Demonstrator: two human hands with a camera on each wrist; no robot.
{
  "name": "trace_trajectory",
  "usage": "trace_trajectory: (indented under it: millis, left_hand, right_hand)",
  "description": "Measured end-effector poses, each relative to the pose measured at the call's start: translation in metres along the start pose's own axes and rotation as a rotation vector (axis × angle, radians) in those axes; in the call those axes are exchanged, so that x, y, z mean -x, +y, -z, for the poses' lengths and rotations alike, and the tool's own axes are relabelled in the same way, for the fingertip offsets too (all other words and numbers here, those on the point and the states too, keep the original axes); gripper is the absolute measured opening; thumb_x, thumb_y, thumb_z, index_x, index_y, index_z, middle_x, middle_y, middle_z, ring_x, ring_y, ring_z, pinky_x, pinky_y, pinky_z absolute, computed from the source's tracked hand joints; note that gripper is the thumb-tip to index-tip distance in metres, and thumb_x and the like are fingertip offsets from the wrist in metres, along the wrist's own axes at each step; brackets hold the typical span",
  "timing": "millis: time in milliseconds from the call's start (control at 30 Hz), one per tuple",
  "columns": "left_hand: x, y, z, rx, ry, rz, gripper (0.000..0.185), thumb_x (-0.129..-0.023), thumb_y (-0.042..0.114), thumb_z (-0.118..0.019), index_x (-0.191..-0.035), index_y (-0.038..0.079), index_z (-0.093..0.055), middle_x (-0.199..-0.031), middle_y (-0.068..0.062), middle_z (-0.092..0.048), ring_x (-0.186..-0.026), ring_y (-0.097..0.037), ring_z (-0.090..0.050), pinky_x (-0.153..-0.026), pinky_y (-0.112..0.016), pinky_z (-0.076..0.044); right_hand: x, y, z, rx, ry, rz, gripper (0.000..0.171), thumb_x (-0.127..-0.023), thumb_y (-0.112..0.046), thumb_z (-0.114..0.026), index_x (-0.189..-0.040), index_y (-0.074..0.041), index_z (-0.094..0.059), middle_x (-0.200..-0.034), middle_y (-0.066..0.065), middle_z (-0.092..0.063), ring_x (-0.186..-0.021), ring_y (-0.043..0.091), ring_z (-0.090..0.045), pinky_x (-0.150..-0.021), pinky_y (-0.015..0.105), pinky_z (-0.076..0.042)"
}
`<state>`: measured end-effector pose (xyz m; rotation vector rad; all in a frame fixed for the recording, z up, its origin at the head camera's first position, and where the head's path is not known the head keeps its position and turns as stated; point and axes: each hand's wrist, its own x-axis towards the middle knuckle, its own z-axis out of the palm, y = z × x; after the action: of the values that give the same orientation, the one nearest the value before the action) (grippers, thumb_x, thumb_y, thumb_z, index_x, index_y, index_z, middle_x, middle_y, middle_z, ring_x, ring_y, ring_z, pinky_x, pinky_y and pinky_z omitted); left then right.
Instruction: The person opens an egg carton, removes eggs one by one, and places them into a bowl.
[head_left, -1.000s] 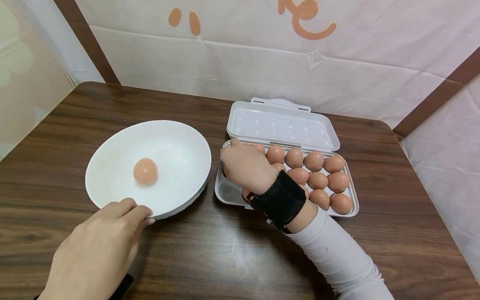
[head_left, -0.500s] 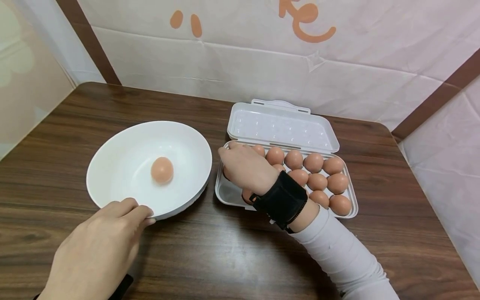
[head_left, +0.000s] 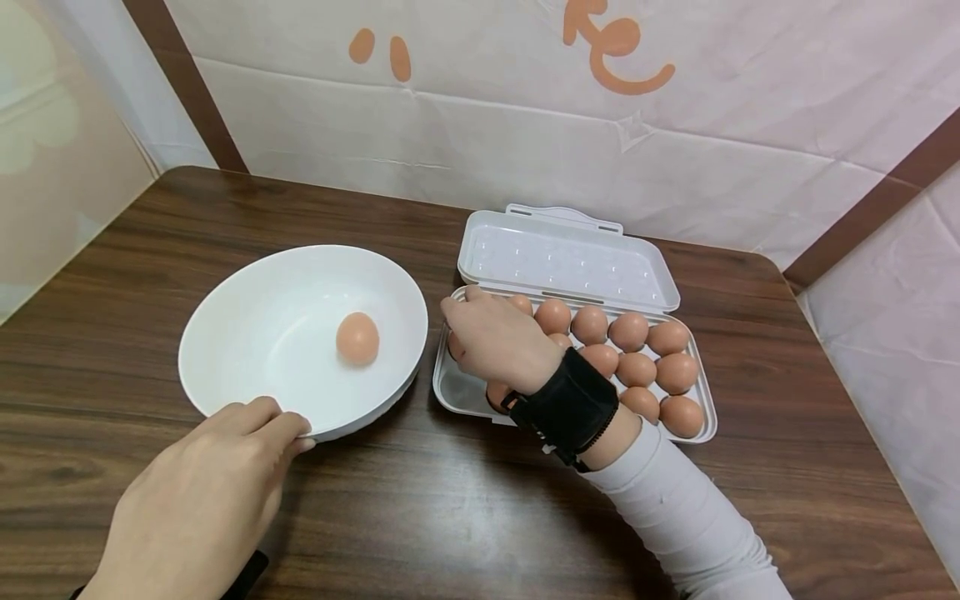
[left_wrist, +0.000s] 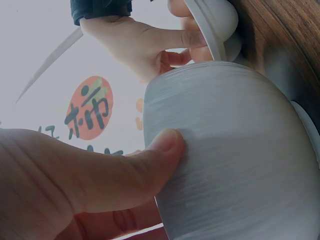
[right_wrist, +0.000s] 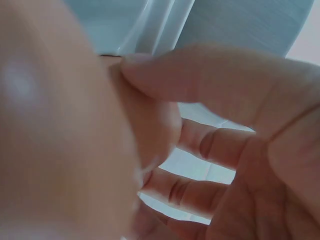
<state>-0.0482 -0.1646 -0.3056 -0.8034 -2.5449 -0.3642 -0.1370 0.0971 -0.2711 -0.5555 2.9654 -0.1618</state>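
Observation:
My left hand [head_left: 198, 492] grips the near rim of a white bowl [head_left: 262, 333], thumb [left_wrist: 165, 145] pressed on the outer wall in the left wrist view. One brown egg [head_left: 357, 339] lies inside, toward the bowl's right side. To the right stands an egg carton [head_left: 465, 400] holding rows of brown eggs. Over its left end, my right hand [head_left: 502, 342] has thumb and fingers around an egg [right_wrist: 155, 130], as the right wrist view shows. A nearer egg [right_wrist: 65, 130] fills the left of that view. My right hand hides part of the carton from the head view.
The carton's lid [head_left: 562, 258] is folded back toward the wall sheet [head_left: 480, 125]. Brown wood table [head_left: 420, 525] lies in front of the bowl and carton. A narrow gap separates the bowl from the carton.
The egg in the bowl has rolled from the middle to the right. My left hand keeps its hold on the rim; my right hand stays over the carton's left end with little movement.

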Motion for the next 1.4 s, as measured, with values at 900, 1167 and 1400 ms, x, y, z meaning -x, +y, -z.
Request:
trace_trajectory:
  millis: [900,1167,1400]
  left_hand:
    - [0.003,0.0,-0.004,-0.046,-0.031,0.106,0.024,-0.07,0.015,-0.083,-0.078,0.023,-0.062,-0.072,0.014,-0.047,-0.066,-0.011,-0.049,-0.048,-0.027,-0.037]
    - [0.003,0.0,-0.004,-0.047,-0.03,0.103,0.023,-0.07,0.014,-0.082,-0.078,0.022,-0.063,-0.072,0.014,-0.048,-0.066,-0.012,-0.05,-0.049,-0.026,-0.037]
    - [0.002,0.001,-0.003,-0.045,-0.035,0.104,0.022,-0.071,0.014,-0.082,-0.078,0.023,-0.062,-0.072,0.014,-0.048,-0.066,-0.012,-0.05,-0.049,-0.027,-0.038]
  right_hand:
    - [0.013,-0.007,0.033,-0.262,0.229,-0.136,0.011,-0.079,-0.016,-0.061,-0.087,-0.018,-0.054,-0.092,0.0,-0.048,-0.075,0.016,-0.048,-0.056,0.03,-0.045]
    - [0.014,-0.01,0.058,-0.395,0.425,-0.077,0.029,-0.08,-0.015,-0.06,-0.108,-0.013,-0.059,-0.106,0.002,-0.052,-0.091,0.016,-0.051,-0.075,0.03,-0.047]
    - [0.011,-0.021,0.086,-0.412,0.533,-0.017,0.023,-0.081,-0.015,-0.059,-0.104,-0.014,-0.062,-0.108,0.002,-0.053,-0.099,0.013,-0.049,-0.079,0.026,-0.046]
